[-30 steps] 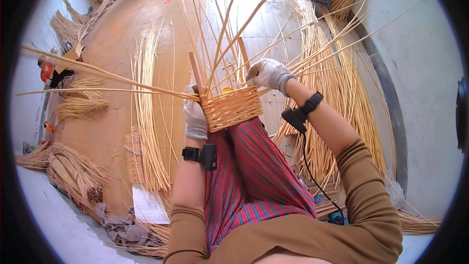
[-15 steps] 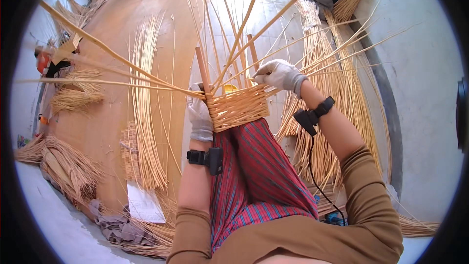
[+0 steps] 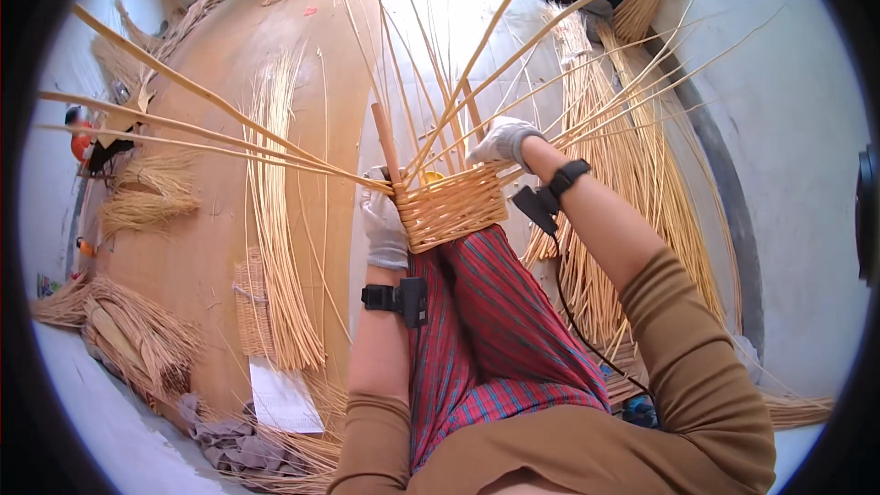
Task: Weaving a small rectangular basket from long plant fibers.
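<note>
Basket (image 3: pixel 454 211) of pale woven cane, small and boxy, held out above the knees of the striped trousers (image 3: pixel 522 312), open side upward, probably for a plain view of the rim. Left grip (image 3: pixel 383 215), gloved, curled closed round the basket's left side beside the left upright rod (image 3: pixel 386 142), apparently as an anchor against tipping; some fingers hidden behind the weave. Right grip (image 3: pixel 506 139), gloved too, bent over the right end of the rim near the right upright rod (image 3: pixel 473 110), fingers drawn close and pointing down; cannot tell how tightly closed at the tips, nor about any strand pinched there. Long canes (image 3: pixel 321 166) fanned out leftward from the corner by the left grip, and thick strands (image 3: pixel 444 119) splayed up and away from the rim, perhaps for less tangling near the fingers. Something yellow (image 3: pixel 434 178) just behind the rim, too covered to name. On the floor (image 3: pixel 211 312), a loose cane bundle (image 3: pixel 280 220) to the left and a larger bundle (image 3: pixel 632 147) to the right, laid lengthwise, maybe for drawing out single stems.
</note>
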`<move>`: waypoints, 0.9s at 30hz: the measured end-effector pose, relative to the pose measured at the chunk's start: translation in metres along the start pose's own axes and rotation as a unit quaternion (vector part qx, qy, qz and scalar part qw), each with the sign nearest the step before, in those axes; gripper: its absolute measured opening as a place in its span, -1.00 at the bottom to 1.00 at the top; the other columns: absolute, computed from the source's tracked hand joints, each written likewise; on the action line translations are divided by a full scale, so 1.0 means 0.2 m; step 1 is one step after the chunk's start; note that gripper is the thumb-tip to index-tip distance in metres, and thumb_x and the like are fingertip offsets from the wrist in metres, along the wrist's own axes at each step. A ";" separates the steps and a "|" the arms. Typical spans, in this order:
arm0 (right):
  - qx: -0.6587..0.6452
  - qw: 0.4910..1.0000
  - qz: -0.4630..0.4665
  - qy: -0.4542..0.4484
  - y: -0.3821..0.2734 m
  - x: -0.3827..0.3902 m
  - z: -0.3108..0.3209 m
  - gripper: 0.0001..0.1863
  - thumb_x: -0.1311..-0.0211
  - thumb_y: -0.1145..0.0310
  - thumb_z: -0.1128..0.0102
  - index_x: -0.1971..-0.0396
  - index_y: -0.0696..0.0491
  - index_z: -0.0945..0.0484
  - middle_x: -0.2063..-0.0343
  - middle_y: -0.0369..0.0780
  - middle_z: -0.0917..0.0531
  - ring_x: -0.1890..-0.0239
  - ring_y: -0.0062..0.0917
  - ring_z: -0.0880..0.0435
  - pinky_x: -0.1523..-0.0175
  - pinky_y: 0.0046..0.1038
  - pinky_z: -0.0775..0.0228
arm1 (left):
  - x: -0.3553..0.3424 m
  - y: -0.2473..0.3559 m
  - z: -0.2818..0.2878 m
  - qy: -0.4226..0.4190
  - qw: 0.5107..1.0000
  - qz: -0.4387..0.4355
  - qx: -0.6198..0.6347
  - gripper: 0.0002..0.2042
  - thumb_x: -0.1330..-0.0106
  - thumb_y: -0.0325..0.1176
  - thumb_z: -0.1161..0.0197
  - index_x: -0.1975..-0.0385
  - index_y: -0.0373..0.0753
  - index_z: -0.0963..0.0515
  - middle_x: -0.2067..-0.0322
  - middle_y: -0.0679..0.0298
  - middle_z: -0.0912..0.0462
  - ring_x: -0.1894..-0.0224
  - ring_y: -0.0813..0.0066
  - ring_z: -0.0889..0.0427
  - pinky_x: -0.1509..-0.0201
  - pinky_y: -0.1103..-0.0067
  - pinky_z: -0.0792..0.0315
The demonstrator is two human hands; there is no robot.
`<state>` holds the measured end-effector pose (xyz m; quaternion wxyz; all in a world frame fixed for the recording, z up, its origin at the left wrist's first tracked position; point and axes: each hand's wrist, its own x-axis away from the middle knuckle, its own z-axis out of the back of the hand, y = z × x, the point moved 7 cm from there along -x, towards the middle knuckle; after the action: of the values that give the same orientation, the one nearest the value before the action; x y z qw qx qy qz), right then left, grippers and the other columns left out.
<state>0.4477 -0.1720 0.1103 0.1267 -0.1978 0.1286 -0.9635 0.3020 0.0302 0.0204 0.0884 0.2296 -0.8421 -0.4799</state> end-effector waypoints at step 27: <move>0.134 0.985 0.055 -0.091 -0.04 -0.05 -0.15 -0.39 -0.11 -0.01 -0.11 -0.04 0.10 -0.68 -0.10 -0.01 -0.67 -0.15 -0.22 -0.66 -0.19 -0.27 -0.50 | -0.17 -0.02 0.01 -0.116 0.988 0.042 -0.093 -0.61 -0.56 -0.06 -0.07 0.27 -0.30 -0.60 0.35 0.29 -0.65 0.25 0.47 -0.60 0.07 0.52 -0.53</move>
<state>0.4433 -0.1564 0.0825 0.2162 -0.2588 -0.0031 -0.9414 0.3319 0.0455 0.0175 0.0314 0.1278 -0.8075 -0.5750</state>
